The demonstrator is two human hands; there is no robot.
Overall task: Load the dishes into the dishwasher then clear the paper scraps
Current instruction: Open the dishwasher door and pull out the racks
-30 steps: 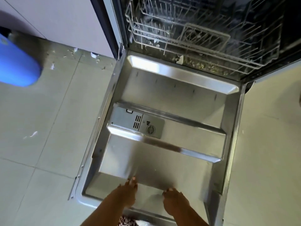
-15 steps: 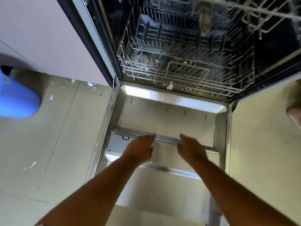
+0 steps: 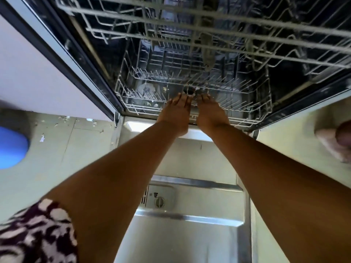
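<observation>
Your left hand (image 3: pixel 175 114) and right hand (image 3: pixel 209 113) lay on the front rim of the grey wire lower rack (image 3: pixel 247 103), centre frame. The left fingers (image 3: pixel 180 99) were extended; the right fingers' (image 3: pixel 204 98) state was indeterminate.

Blue container (image 3: pixel 11 147) at left, pale tiled floor (image 3: pixel 57 168), blurred pinkish shape (image 3: pixel 334 141), perhaps a foot

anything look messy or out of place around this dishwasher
Yes: torn white paper scraps litter the floor tiles left of the open door, along the cabinet base. Small bits of debris also lie in the lower rack.
</observation>
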